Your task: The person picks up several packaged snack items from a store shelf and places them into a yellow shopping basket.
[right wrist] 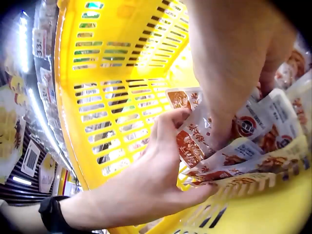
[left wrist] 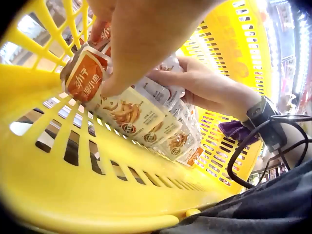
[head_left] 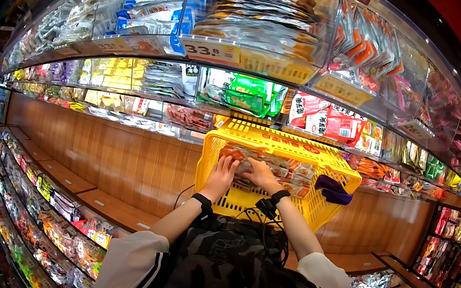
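A yellow plastic basket with slotted walls stands in front of me, holding a row of snack packets. They are white and orange, with pictures of small fish. My left hand grips the packets at the left end of the row. In the right wrist view its fingers and thumb lie around their edges, close to the basket wall. Beside it my right hand reaches down among the packets. Its thumb and fingers pinch packets in the left wrist view, the fingertips partly hidden between them.
Purple cloth hangs over the basket's right side. Shelves of bagged snacks run above and behind, with a price tag on one edge. Lower racks stand at left and right. A black cable hangs from my right wrist.
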{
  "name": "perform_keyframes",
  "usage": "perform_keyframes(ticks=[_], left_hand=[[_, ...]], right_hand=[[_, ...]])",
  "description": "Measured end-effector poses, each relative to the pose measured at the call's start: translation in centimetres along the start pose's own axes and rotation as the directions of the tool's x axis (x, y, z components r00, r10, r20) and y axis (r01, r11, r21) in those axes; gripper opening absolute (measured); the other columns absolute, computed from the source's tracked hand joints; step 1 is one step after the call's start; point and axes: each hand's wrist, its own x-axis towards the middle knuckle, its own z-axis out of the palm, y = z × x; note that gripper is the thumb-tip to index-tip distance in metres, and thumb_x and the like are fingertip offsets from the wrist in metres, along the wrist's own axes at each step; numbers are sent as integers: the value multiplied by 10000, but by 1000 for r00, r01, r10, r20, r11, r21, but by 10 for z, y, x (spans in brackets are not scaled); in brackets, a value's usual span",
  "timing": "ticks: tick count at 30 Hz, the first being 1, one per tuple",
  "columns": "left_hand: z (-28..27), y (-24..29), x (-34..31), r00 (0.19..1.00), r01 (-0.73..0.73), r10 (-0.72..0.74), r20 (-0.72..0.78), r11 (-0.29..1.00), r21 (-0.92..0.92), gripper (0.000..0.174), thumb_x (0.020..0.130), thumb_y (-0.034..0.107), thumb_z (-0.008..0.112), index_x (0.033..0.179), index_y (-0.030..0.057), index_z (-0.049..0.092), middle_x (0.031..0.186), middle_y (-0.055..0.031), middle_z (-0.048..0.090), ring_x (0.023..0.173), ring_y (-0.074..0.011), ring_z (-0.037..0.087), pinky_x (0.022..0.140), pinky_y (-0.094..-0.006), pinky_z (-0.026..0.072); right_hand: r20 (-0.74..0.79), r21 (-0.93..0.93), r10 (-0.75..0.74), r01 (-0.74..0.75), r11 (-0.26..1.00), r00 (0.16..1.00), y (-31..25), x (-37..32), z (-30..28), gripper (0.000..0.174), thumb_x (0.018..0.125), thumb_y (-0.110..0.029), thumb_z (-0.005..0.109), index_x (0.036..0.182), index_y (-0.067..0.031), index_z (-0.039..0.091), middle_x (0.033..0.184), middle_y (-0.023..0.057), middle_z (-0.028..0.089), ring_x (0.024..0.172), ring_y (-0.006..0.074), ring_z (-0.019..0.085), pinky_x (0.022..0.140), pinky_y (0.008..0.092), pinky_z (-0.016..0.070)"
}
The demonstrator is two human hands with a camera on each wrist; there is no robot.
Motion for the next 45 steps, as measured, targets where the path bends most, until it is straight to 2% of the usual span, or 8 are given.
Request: perform_keyframes(ticks=[12, 20, 22, 23, 26, 30, 38, 45], left_hand=[[-27, 2, 14, 994, 65, -40, 97, 962, -265, 928, 766, 105, 760, 1545, 71, 257, 1471, -178, 365, 1310, -432, 402, 1035, -481, 440], [-72, 3, 38, 941, 28, 134, 310, 885, -466, 874, 761, 339, 862, 1461, 42, 431, 1448, -180, 471, 1365, -359, 427, 1137, -430, 371], [-107, 15, 48, 833, 350, 247, 495, 458, -817, 807, 790, 354, 845, 1428, 20, 482, 1415, -182, 534, 1303, -300, 514, 1112, -385, 398], [-109, 15, 50, 740, 436, 303, 601, 464, -771, 800, 827, 355, 824, 1446, 16, 448, 1453, -163, 519, 1334, -273, 491, 1120, -391, 382], [-97, 30, 40, 881, 425, 201, 428, 60, -903, 713, 868, 249, 800, 1444, 21, 447, 1375, -94, 582, 1280, -229, 527, 1086, -376, 423], [-97, 42, 50, 852, 522, 77, 518, -220, -824, 592, 900, 216, 766, 1399, 40, 500, 1346, -67, 594, 1210, -197, 577, 1019, -358, 481], [-124, 52, 70, 909, 376, -104, 403, -208, -903, 476, 912, 218, 733, 1310, 23, 560, 1213, -57, 654, 1101, -167, 623, 948, -333, 506], [-168, 50, 82, 951, 260, 260, 166, -389, -884, 1184, 715, 454, 885, 1585, 113, 159, 1429, -218, 496, 1315, -345, 519, 1113, -488, 421]], right_hand=[[-239, 204, 182, -134, 970, 954, 30, -59, -32, 859, 853, -552, 736, 1440, 14, 467, 1291, 239, 635, 1184, 372, 608, 966, 449, 478], [-272, 180, 43, 7, 984, 961, -1, -104, -54, 542, 889, -383, 756, 1253, -10, 609, 1033, 134, 715, 888, 228, 672, 783, 387, 517], [-253, 453, -34, 149, 879, 967, -24, -117, -65, 491, 876, -281, 784, 1228, 10, 605, 1039, 115, 720, 919, 188, 684, 802, 355, 536], [-309, 542, -38, 209, 814, 950, -30, -118, -64, 449, 863, -190, 795, 1207, 23, 600, 1039, 95, 724, 945, 165, 678, 823, 338, 547], [-340, 601, -39, 249, 759, 940, -46, -120, -65, 586, 882, -242, 784, 1328, 23, 512, 1128, 126, 692, 988, 177, 670, 871, 340, 543], [-136, 807, -113, 176, 564, 984, -61, -113, -70, 693, 895, -239, 764, 1436, -13, 395, 1346, 114, 550, 1188, 170, 553, 1004, 348, 474], [-224, 756, -207, 303, 581, 953, -91, -107, -86, 634, 847, -196, 816, 1347, -35, 460, 1232, 74, 615, 1115, 150, 588, 968, 334, 490], [17, 917, -206, 66, 393, 979, -114, -132, -81, 540, 886, -199, 779, 1336, -30, 533, 1182, 48, 658, 1075, 152, 627, 960, 345, 496]])
